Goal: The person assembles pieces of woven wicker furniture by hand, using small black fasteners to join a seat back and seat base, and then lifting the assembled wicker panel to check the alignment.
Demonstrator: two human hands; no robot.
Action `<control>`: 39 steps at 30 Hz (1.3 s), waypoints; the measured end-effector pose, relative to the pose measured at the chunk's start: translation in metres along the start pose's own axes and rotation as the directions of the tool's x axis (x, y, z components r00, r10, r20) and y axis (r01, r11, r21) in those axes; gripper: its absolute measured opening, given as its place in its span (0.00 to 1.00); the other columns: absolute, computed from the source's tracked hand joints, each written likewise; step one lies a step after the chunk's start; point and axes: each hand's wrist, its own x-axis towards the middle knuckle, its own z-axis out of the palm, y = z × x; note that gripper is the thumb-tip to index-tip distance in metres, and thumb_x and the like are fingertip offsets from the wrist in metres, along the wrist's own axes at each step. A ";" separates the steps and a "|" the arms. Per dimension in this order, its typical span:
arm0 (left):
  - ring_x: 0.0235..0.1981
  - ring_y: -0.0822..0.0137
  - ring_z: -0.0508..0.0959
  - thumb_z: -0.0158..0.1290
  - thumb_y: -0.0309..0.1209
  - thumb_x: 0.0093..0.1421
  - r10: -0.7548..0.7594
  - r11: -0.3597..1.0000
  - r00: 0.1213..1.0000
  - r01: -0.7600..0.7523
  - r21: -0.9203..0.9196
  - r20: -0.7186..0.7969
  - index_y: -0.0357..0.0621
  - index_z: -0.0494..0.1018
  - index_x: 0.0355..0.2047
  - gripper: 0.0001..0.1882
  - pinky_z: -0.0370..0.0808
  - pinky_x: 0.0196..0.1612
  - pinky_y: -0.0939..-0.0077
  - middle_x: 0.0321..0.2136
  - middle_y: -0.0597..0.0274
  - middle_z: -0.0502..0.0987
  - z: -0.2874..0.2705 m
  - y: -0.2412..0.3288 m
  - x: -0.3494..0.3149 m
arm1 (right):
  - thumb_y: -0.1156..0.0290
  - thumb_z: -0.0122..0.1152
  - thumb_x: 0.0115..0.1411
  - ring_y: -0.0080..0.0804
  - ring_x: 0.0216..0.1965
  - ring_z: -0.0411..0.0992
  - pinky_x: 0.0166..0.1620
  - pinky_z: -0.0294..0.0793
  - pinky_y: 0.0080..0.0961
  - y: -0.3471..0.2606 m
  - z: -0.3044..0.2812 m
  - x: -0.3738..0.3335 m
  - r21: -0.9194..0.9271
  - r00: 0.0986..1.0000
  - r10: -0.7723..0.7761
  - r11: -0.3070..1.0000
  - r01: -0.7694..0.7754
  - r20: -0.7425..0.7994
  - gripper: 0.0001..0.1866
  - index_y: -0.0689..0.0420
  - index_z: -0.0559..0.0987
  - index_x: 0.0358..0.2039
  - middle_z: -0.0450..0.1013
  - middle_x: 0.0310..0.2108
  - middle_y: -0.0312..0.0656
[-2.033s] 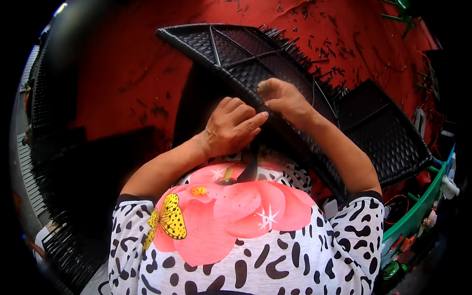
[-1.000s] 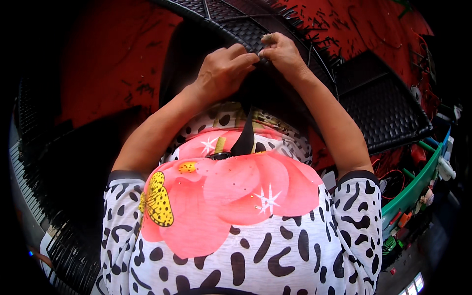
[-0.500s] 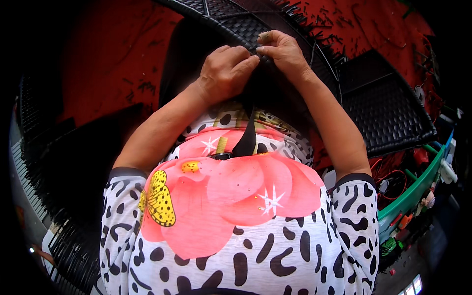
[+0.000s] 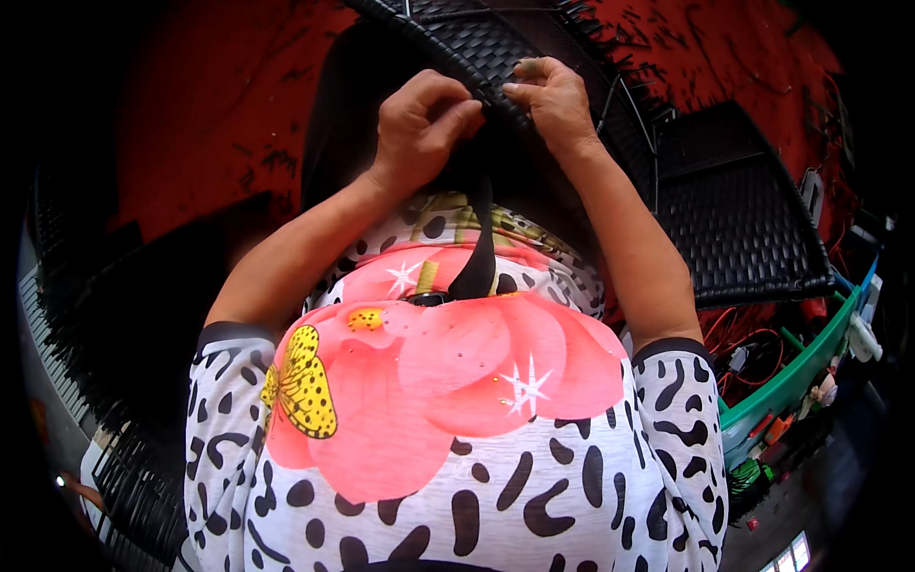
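A black woven wicker piece (image 4: 477, 46) with a thick wrapped edge lies across the top middle, in front of me. At that edge, my left hand (image 4: 419, 133) is closed, thumb and forefinger brought together; whatever they pinch is too small and dark to make out. Just to its right, my right hand (image 4: 558, 103) has its thumb and curled fingers against the same edge. Something small and greenish is wrapped round one of its fingers. What sits between the right fingertips is hidden. A gap separates the two hands.
Another black woven panel (image 4: 753, 238) stands at the right. A green-rimmed container (image 4: 762, 400) holding red cords and small items is below it. Cut dark scraps litter the red floor (image 4: 229, 105). Loose strip ends bristle along the wicker at the top and far left.
My left hand has drawn back to the left, widening the gap between my hands. The right hand stays by the wicker edge. The whole view has shifted slightly.
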 end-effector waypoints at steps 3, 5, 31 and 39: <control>0.22 0.76 0.75 0.59 0.36 0.57 -0.611 0.772 0.782 0.624 -0.126 0.125 0.37 0.74 0.33 0.13 0.70 0.20 0.86 0.27 0.62 0.76 0.000 0.008 0.001 | 0.83 0.64 0.50 0.19 0.25 0.70 0.28 0.70 0.13 -0.006 0.001 -0.004 0.030 0.999 0.021 0.999 -0.020 -0.029 0.15 0.63 0.73 0.39 0.73 0.28 0.36; 0.22 0.74 0.76 0.57 0.44 0.58 -0.704 0.670 0.673 0.735 -0.101 0.228 0.37 0.72 0.34 0.20 0.71 0.19 0.85 0.27 0.61 0.76 0.005 0.005 0.004 | 0.83 0.64 0.50 0.18 0.24 0.70 0.28 0.69 0.12 -0.007 0.002 -0.004 0.045 0.999 0.027 0.999 -0.026 -0.034 0.14 0.63 0.73 0.38 0.73 0.27 0.36; 0.15 0.81 0.70 0.67 0.38 0.47 -0.439 0.797 0.867 0.497 -0.343 0.234 0.41 0.76 0.36 0.20 0.66 0.17 0.88 0.21 0.71 0.74 0.022 -0.006 0.026 | 0.77 0.60 0.55 0.18 0.32 0.72 0.37 0.72 0.16 -0.033 -0.023 0.008 -0.140 0.964 -0.212 0.962 0.235 0.162 0.09 0.64 0.76 0.37 0.75 0.31 0.35; 0.18 0.80 0.71 0.64 0.35 0.48 -0.410 0.855 0.907 0.417 -0.309 0.090 0.38 0.76 0.29 0.14 0.68 0.20 0.85 0.21 0.68 0.74 0.047 -0.013 0.043 | 0.56 0.71 0.45 0.36 0.24 0.72 0.31 0.73 0.29 -0.086 -0.014 -0.011 -0.784 0.848 -0.503 0.454 0.423 0.166 0.21 0.60 0.76 0.29 0.72 0.24 0.42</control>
